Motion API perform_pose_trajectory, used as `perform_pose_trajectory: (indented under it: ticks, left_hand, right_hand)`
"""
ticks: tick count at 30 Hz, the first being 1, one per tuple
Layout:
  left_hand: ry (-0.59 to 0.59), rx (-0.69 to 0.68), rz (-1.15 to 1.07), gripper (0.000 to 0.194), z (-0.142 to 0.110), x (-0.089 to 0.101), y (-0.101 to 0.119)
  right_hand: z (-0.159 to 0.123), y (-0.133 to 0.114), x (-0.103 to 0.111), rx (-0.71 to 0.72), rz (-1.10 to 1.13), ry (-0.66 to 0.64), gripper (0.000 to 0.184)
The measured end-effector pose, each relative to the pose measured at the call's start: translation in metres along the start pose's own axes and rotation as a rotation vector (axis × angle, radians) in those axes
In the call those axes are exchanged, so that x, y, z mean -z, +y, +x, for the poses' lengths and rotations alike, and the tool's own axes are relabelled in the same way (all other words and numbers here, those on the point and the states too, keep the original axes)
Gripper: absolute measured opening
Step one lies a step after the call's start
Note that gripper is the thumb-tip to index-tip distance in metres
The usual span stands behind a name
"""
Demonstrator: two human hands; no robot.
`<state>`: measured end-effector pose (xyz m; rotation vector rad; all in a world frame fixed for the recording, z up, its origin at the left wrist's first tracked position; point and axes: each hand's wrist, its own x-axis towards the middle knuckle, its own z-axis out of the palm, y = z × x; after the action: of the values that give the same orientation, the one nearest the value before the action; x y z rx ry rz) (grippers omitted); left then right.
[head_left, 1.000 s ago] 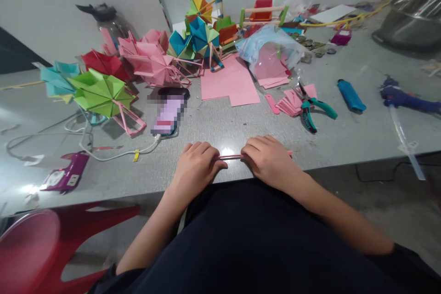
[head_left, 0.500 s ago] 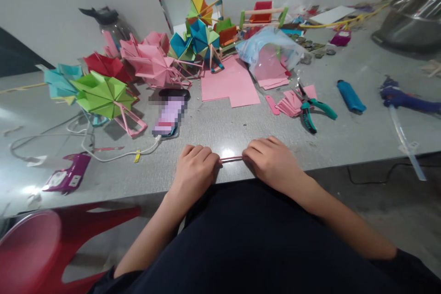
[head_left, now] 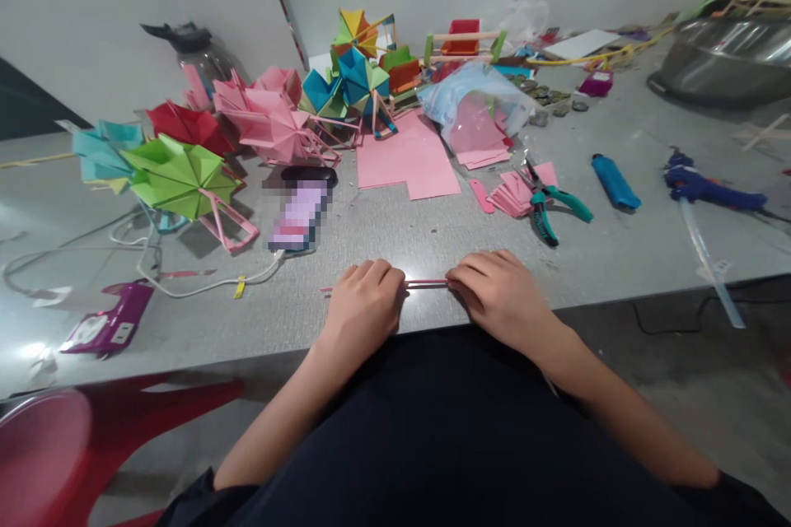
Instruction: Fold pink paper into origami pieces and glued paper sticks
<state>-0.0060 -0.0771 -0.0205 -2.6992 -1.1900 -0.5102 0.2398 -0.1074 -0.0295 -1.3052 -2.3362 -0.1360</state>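
Observation:
A thin pink paper strip [head_left: 426, 283] stretches between my two hands, low over the front of the grey table. My left hand [head_left: 366, 300] has its fingers curled shut on the strip, and a thin end of it pokes out to the left. My right hand [head_left: 502, 296] pinches it on the other side, with the fingers folded over. Beyond my hands lie pink paper sheets [head_left: 383, 165], a fan of small pink paper pieces [head_left: 510, 194] and teal-handled pliers [head_left: 544, 218].
Folded paper shapes, such as a green one [head_left: 185, 177], crowd the back left. A phone [head_left: 301, 214] on a white cable lies nearer. At right are a blue roll-shaped item [head_left: 616, 181], a glue gun [head_left: 710, 185] and a metal bowl [head_left: 729, 58]. A red stool [head_left: 43, 453] stands lower left.
My left hand has slid slightly right along the strip, and its left end now shows past that hand. The end beyond my right hand no longer shows. The view has shifted a little.

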Motion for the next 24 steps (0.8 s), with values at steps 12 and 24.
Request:
perform_pose_trajectory:
  ticks: [12,24]
  left_hand:
    - [-0.056,-0.030,-0.183,0.024,0.002,0.001,0.000]
    - [-0.092,-0.107,-0.179,0.023,0.004,0.004,0.002]
  right_hand:
    - [-0.016,-0.004,0.001,-0.077,0.053,0.194,0.014]
    - [-0.013,-0.010,0.002,-0.104,0.074,0.097,0.012]
